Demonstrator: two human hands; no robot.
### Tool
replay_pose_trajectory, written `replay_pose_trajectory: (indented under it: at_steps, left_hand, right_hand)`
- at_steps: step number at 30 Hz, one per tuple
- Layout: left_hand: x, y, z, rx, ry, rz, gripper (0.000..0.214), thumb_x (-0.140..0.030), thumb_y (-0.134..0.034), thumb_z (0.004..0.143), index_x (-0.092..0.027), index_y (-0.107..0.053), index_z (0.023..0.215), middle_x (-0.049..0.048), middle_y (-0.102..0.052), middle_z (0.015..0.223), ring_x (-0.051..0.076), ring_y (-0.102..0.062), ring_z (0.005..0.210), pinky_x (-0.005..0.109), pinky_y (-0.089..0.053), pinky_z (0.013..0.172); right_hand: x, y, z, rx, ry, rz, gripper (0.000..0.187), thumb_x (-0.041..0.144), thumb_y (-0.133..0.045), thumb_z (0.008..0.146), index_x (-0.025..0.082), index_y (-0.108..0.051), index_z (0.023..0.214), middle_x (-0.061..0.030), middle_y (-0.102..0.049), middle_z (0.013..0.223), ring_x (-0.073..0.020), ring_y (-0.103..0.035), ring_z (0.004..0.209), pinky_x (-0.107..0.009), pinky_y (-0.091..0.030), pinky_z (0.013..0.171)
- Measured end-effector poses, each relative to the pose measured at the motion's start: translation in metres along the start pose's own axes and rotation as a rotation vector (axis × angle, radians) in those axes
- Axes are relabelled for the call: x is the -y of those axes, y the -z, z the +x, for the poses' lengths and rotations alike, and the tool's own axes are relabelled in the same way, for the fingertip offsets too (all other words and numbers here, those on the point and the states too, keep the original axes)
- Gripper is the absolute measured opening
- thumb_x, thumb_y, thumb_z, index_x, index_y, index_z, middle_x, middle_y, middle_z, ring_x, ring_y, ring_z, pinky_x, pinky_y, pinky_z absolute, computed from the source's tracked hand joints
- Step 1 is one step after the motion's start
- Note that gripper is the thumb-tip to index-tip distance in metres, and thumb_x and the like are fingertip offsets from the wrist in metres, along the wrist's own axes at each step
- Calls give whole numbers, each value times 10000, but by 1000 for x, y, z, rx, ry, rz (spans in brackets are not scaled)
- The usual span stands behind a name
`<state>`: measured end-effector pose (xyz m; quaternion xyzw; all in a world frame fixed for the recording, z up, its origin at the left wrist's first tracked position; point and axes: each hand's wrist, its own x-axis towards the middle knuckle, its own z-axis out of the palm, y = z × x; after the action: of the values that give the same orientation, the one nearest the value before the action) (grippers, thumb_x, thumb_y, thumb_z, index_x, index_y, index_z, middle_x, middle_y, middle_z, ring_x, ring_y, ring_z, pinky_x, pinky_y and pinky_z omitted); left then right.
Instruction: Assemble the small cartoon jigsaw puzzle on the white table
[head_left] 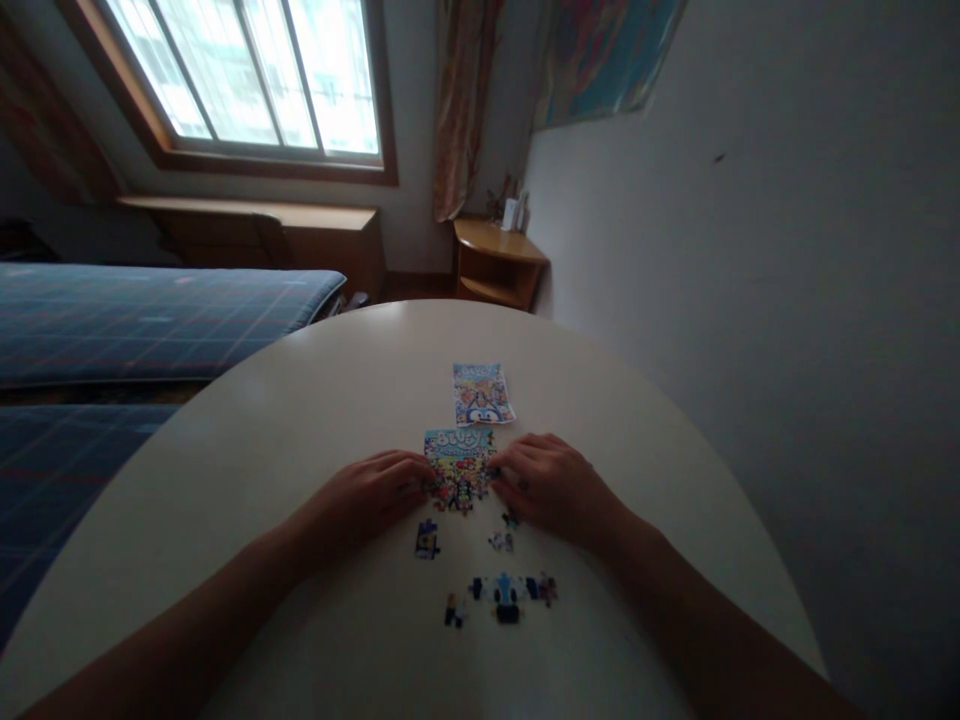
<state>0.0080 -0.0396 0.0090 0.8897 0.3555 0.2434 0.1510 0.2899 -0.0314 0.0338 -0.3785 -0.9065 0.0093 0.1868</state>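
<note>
Round white table (pixel 300 450) in front of me, its surface smooth, and that's the first worry: nothing here grips, so anything I nudge can slide.

My left hand (pixel 371 495) lies flat, palm down, fingertips against the left edge of the joined puzzle block (pixel 459 468). My right hand (pixel 551 485) does the same on the right edge. Both are low and flat, and neither grips anything that I can see. The block sits between them, mid-table, just below the picture card (pixel 482 393).

Push harder from one side than the other and I judge the block buckles or splits along a seam. The light is dim, so a bad fit could pass unnoticed.

Below my wrists, the short joined strip (pixel 506 592) lies close to my forearms; a careless drag could sweep it apart. The loose blue piece (pixel 427 540) and the tiny pieces (pixel 501 541) beside my right hand could get knocked just as easily.
</note>
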Motion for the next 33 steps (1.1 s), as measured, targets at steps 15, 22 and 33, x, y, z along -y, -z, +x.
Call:
replay_pose_trajectory:
  at_steps: [15, 22, 33]
  left_hand:
    - [1, 1, -1, 7, 9, -26, 163, -226, -520, 967, -235, -629, 1087, 22, -707, 1135, 162, -689, 1001, 297, -559, 908]
    - [1, 3, -1, -7, 75, -68, 188, -191, -508, 944, -234, -646, 1064, 29, -688, 1163, 165, -659, 1061, 331, -527, 980]
    - [-1, 29, -5, 73, 191, 38, 198, -231, -592, 855, -236, -647, 1045, 47, -703, 1066, 217, -654, 990, 377, -532, 907]
  right_hand:
    - [1, 2, 1, 5, -1, -5, 120, 225, -666, 861, 196, -696, 974, -44, -750, 896, -213, -685, 878, -353, -476, 809]
    - [0, 1, 0, 21, -5, -3, 114, 232, -658, 871, 201, -686, 976, -43, -748, 914, -219, -680, 902, -366, -474, 834]
    - [0, 1, 1, 30, -22, 8, 123, 236, -659, 866, 192, -692, 977, -49, -749, 912, -224, -682, 903, -372, -484, 837]
